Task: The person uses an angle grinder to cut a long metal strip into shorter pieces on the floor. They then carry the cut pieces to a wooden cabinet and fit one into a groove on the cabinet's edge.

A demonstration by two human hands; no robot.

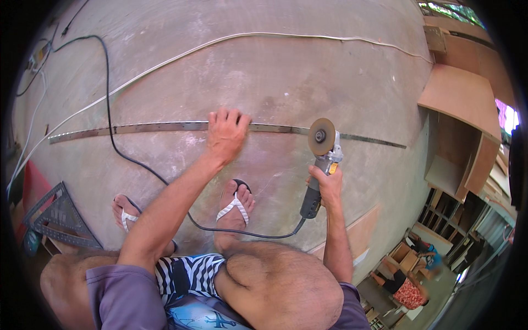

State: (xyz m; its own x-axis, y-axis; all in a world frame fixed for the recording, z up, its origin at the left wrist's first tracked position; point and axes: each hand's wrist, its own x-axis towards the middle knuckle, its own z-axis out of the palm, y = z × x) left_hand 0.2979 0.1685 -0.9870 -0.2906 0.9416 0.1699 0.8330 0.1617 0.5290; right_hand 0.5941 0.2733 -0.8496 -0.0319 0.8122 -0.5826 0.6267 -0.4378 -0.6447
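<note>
My right hand (328,186) is wrapped round the grey and black body of an angle grinder (312,199). Its round tan disc (321,136) faces up, over the right part of a long, thin metal strip (165,126) on the floor; whether disc and strip touch, I cannot tell. Bent over the middle of that strip are the fingers of my left hand (227,132), closed on it. A black power cord (148,170) runs from the grinder's lower end past my feet, crosses the strip on the left and continues to the far left.
A white cable (181,57) curves across the concrete floor beyond the strip. At lower left lies a dark triangular square (63,217). Wooden cabinet boxes (456,102) stand at the right. Near my right arm is a flat board (352,231). Two people (410,293) are at lower right.
</note>
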